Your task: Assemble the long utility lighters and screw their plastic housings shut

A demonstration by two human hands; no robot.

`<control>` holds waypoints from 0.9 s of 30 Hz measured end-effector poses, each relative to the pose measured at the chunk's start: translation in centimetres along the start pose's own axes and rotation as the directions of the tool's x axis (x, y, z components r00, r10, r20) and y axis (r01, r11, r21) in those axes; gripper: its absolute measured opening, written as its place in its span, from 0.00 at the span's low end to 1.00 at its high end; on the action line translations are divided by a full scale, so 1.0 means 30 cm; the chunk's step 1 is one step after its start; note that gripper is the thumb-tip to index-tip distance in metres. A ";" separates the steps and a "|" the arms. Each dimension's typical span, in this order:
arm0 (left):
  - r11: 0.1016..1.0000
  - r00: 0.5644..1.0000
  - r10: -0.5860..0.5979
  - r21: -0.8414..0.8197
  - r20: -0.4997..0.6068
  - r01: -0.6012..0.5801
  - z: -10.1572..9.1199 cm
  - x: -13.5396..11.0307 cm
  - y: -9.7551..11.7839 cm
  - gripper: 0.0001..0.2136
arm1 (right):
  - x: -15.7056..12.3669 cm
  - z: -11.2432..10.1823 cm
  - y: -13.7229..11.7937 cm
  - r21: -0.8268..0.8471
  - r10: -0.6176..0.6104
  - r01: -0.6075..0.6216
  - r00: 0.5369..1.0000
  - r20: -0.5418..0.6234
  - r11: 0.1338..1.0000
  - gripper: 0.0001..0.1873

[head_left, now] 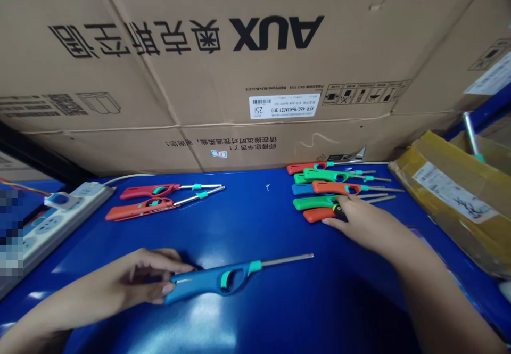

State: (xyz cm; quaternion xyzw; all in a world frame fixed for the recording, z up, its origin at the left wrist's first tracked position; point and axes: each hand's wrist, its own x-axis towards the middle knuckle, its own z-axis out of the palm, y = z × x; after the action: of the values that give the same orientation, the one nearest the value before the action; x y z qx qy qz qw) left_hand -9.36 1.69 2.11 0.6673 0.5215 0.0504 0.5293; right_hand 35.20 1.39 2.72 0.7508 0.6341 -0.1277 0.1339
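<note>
Near the front of the blue table, my left hand [147, 277] grips the butt end of a blue gas lighter [199, 283] between thumb and fingers. Its metal nozzle points right, and the trigger and collar are turquoise. Over at the right, my right hand [359, 218] is closed around a small black-and-yellow object [339, 213], mostly covered by the fingers. That hand rests at a row of several long lighters, touching or beside a green lighter [313, 203] and an orange-red lighter [317, 215]. An orange lighter [331, 187] lies just behind them.
Back left lie a red lighter [149, 191] and an orange lighter [139, 208]. A white power strip [59, 221] runs along the left edge. The large cardboard carton [223, 88] walls off the back. On the right stands an open taped box [451, 199] with a metal nozzle sticking out.
</note>
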 end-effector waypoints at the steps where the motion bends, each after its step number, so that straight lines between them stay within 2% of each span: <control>1: 0.999 0.999 0.044 0.001 0.028 -0.044 0.016 0.005 0.011 0.16 | -0.002 -0.002 -0.004 -0.015 0.010 -0.010 1.000 0.002 1.000 0.19; 3: 0.991 0.993 0.101 0.086 0.055 -0.105 0.062 0.026 0.044 0.15 | -0.004 -0.003 -0.012 -0.041 0.022 -0.022 1.000 -0.005 0.999 0.20; 5: 0.978 0.992 0.128 0.168 0.000 -0.126 0.120 0.054 0.083 0.15 | -0.007 0.000 -0.020 -0.052 0.020 -0.021 1.000 -0.017 0.998 0.22; 9: 0.926 0.976 0.213 0.325 -0.036 -0.191 0.218 0.088 0.149 0.15 | -0.019 0.003 -0.043 -0.041 0.004 -0.007 0.997 -0.073 0.999 0.26; 12: 0.875 0.965 0.258 0.433 -0.037 -0.217 0.241 0.109 0.205 0.18 | -0.031 -0.002 -0.072 -0.039 0.008 -0.011 0.997 -0.070 0.999 0.26; 14: 0.826 0.934 0.356 0.475 -0.024 -0.302 0.234 0.154 0.260 0.19 | -0.040 -0.007 -0.091 -0.032 0.015 -0.017 0.997 -0.072 0.999 0.26; 16: 0.765 0.866 0.500 0.483 -0.029 -0.426 0.224 0.244 0.326 0.18 | -0.050 -0.011 -0.104 -0.005 0.002 -0.002 0.994 -0.108 1.000 0.26; 17: 0.745 0.825 0.562 0.475 -0.067 -0.469 0.221 0.306 0.361 0.17 | -0.056 -0.013 -0.107 0.016 -0.032 0.035 0.991 -0.130 0.999 0.26; 19: 0.735 0.762 0.619 0.483 -0.191 -0.476 0.221 0.452 0.425 0.16 | -0.067 -0.012 -0.108 0.088 -0.179 0.194 0.972 -0.152 0.977 0.20; 21: 0.730 0.735 0.631 0.510 -0.247 -0.455 0.230 0.602 0.478 0.16 | -0.076 -0.007 -0.105 0.186 -0.386 0.404 0.914 -0.127 0.896 0.16; 23: 0.702 0.708 0.659 0.546 -0.255 -0.457 0.247 0.727 0.515 0.16 | -0.082 0.003 -0.104 0.263 -0.535 0.535 0.841 -0.080 0.803 0.16; 25: 0.666 0.692 0.685 0.581 -0.228 -0.468 0.265 0.811 0.539 0.15 | -0.082 0.013 -0.106 0.258 -0.572 0.564 0.819 -0.052 0.785 0.14; 27: 0.643 0.690 0.693 0.609 -0.206 -0.464 0.283 0.857 0.551 0.13 | -0.079 0.020 -0.109 0.228 -0.564 0.558 0.825 -0.045 0.798 0.11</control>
State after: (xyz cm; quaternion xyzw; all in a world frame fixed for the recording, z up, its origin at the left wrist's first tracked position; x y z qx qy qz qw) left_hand 18.10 17.14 -1.51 0.8885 0.3674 0.2241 0.1594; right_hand 31.57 -0.47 2.87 0.5381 0.8067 -0.2439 0.0100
